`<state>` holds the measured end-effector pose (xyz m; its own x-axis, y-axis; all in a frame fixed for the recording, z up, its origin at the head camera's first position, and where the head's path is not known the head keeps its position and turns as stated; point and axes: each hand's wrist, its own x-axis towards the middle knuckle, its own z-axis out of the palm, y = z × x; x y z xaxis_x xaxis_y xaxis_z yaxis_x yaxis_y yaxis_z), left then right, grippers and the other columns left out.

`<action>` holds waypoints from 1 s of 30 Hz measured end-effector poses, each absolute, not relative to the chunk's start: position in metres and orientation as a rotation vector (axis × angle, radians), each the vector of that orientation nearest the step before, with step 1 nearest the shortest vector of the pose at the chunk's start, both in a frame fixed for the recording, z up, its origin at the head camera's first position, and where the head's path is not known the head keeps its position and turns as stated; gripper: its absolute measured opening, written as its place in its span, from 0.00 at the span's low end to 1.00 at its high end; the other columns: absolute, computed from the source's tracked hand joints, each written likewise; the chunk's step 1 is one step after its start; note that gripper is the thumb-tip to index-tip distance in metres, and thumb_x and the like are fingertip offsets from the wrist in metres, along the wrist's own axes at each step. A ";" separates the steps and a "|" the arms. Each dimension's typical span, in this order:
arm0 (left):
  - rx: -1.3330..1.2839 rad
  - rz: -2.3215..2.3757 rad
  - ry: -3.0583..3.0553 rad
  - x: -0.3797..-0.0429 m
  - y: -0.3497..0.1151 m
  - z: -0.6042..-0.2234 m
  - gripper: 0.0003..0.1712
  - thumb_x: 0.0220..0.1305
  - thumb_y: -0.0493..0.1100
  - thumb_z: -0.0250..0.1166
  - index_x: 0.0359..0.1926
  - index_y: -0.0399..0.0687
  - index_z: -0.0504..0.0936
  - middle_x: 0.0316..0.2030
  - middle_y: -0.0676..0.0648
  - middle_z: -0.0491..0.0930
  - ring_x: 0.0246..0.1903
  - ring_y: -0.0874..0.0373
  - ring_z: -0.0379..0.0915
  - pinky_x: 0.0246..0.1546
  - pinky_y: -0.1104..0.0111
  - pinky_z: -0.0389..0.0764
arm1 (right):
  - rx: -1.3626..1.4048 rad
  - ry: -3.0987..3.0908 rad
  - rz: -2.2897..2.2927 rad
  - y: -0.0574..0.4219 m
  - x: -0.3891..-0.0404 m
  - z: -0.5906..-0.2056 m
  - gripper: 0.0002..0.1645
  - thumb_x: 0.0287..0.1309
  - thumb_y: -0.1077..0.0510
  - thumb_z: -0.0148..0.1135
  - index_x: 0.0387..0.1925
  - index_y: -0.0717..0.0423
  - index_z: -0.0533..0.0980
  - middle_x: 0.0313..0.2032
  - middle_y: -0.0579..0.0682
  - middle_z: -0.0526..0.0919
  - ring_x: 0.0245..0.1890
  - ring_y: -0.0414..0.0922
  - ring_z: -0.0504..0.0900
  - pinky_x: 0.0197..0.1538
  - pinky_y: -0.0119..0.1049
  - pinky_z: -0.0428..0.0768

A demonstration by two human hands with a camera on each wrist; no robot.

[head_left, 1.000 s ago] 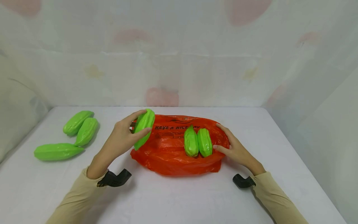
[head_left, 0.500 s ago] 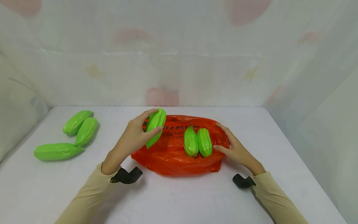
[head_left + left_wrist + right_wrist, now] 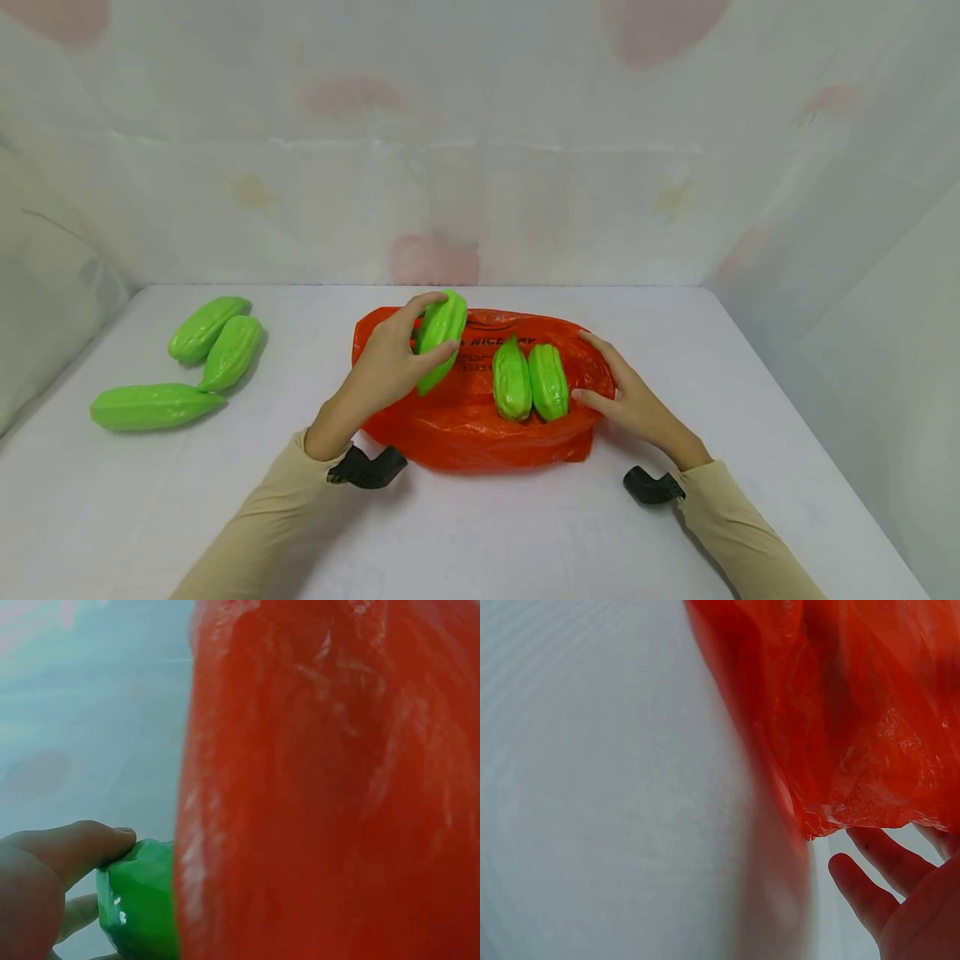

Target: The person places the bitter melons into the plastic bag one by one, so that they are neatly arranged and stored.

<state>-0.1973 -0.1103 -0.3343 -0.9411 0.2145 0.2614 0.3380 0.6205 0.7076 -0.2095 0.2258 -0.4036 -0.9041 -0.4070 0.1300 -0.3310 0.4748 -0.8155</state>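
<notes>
Held green fruit (image 3: pixel 444 323): long axis slanting, upper end rightward.

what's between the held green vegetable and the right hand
In the head view, two more green vegetables lie side by side between the held vegetable and the right hand, red bag showing around them.

The ridged green fruit (image 3: pixel 442 332) in the left hand (image 3: pixel 392 358) looks like glossy plastic. At the right hand (image 3: pixel 628 397), the red bag (image 3: pixel 472 437) is shiny, crinkled plastic film; the sleeves (image 3: pixel 258 517) behind both hands are matt cloth, the tabletop (image 3: pixel 487 533) below smooth.
</notes>
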 end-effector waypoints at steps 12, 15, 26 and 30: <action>-0.502 -1.232 -2.719 -0.198 -0.096 -0.344 0.35 0.62 0.45 0.69 0.68 0.49 0.66 0.47 0.42 0.79 0.39 0.52 0.75 0.34 0.68 0.78 | -0.661 2.626 -1.412 0.226 -0.208 -0.403 0.46 0.65 0.54 0.62 0.77 0.43 0.50 0.75 0.57 0.55 0.72 0.62 0.60 0.65 0.66 0.68; -0.501 -1.242 -2.745 -0.198 -0.095 -0.346 0.35 0.62 0.46 0.69 0.68 0.50 0.67 0.46 0.42 0.79 0.38 0.52 0.76 0.33 0.69 0.78 | -0.662 2.622 -1.416 0.225 -0.208 -0.403 0.45 0.65 0.54 0.62 0.77 0.43 0.50 0.75 0.57 0.55 0.72 0.61 0.60 0.65 0.65 0.69; -0.487 -1.193 -2.892 -0.200 -0.093 -0.352 0.34 0.63 0.52 0.68 0.67 0.55 0.68 0.37 0.47 0.80 0.34 0.56 0.73 0.31 0.69 0.74 | -0.650 2.628 -1.406 0.226 -0.210 -0.404 0.46 0.65 0.53 0.62 0.77 0.42 0.50 0.75 0.56 0.56 0.72 0.61 0.61 0.65 0.65 0.69; -0.485 -1.188 -2.918 -0.200 -0.092 -0.354 0.34 0.63 0.52 0.68 0.67 0.53 0.68 0.37 0.47 0.80 0.34 0.56 0.74 0.31 0.69 0.75 | -0.652 2.624 -1.412 0.226 -0.210 -0.405 0.46 0.65 0.54 0.62 0.77 0.42 0.50 0.75 0.56 0.56 0.72 0.61 0.61 0.65 0.65 0.70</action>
